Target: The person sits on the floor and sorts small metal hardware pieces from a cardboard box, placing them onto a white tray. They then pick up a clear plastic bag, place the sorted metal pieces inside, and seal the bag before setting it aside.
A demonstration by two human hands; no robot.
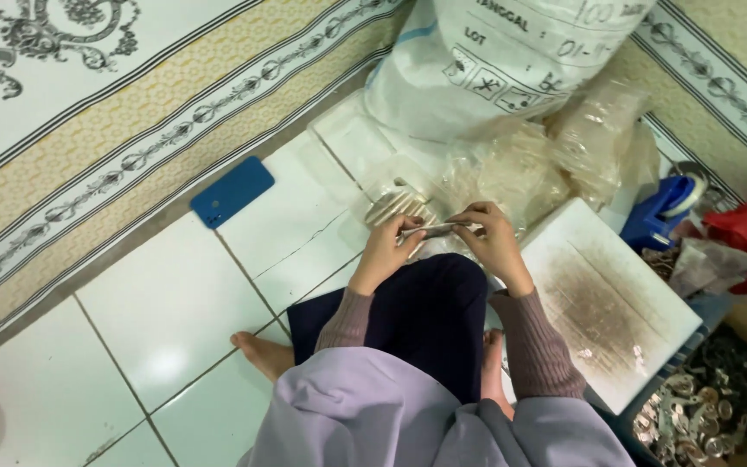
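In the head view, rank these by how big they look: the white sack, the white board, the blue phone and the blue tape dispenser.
1. white sack, cut off by the top edge
2. white board
3 and 4. blue phone and blue tape dispenser look about alike; the dispenser is partly hidden, so no ranking between them.

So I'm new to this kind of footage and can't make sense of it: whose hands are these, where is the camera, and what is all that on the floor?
The camera sits on the person's head, looking down at their own lap and the tiled floor. The left hand and right hand together pinch a thin silvery strip. Just beyond lie clear plastic bags and a big white sack. A blue phone lies to the left, and a white board and a tray of small metal parts to the right.
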